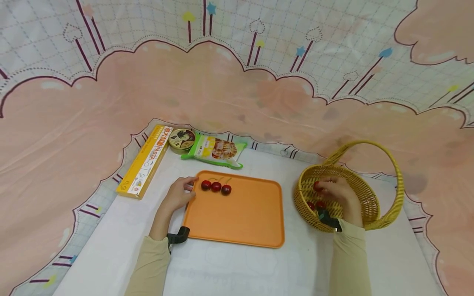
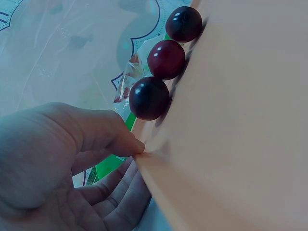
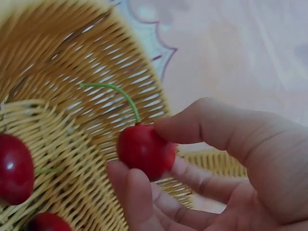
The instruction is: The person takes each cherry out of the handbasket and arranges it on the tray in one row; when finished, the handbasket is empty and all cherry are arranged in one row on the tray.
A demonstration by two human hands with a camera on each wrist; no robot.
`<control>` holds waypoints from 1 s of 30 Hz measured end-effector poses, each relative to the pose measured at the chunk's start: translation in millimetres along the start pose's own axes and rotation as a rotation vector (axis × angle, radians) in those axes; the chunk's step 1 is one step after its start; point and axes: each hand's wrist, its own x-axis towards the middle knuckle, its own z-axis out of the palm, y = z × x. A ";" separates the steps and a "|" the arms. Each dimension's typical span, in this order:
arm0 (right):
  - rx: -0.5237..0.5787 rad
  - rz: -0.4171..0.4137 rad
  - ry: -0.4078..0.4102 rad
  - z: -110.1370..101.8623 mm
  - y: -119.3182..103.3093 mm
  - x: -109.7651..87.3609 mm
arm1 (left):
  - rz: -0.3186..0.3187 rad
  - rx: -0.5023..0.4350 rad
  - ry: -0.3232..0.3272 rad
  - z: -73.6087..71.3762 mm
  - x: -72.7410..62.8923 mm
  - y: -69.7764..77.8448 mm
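Note:
My left hand [image 1: 177, 195] pinches the left rim of the orange tray [image 1: 240, 218], thumb on top and the other fingers beneath in the left wrist view. Three dark red cherries [image 1: 216, 187] lie in a row near the tray's upper left corner. Over the inside of the yellow wicker basket [image 1: 300, 197], my right hand [image 1: 343, 196] holds a red cherry [image 3: 144, 151] between thumb and fingertips. This cherry's curved green stem [image 3: 113, 87] points up and left. Two other cherries [image 1: 310, 205] lie at the basket's near left, partly in the right wrist view too.
Behind the tray lie a green snack packet [image 1: 220, 151] and a round tin [image 1: 182, 139]. A yellow pasta box [image 1: 146, 162] sits at the back left. The basket's tall handle [image 1: 398, 176] arches on its right side. Patterned cloth [image 1: 237, 90] rises behind the table.

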 end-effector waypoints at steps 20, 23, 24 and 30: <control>0.275 -0.221 -0.052 40.0 -36.4 -5.3 | 0.020 0.000 0.015 -1.0 4.4 6.1; 0.269 -0.227 -0.052 75.0 -40.5 3.5 | 0.002 0.000 0.005 1.1 1.5 5.5; 0.262 -0.222 -0.051 88.0 -41.4 6.7 | -0.006 0.000 0.003 1.4 0.1 5.1; 0.173 -0.162 -0.064 160.7 -43.2 20.9 | -0.016 0.000 0.017 0.7 -2.4 2.3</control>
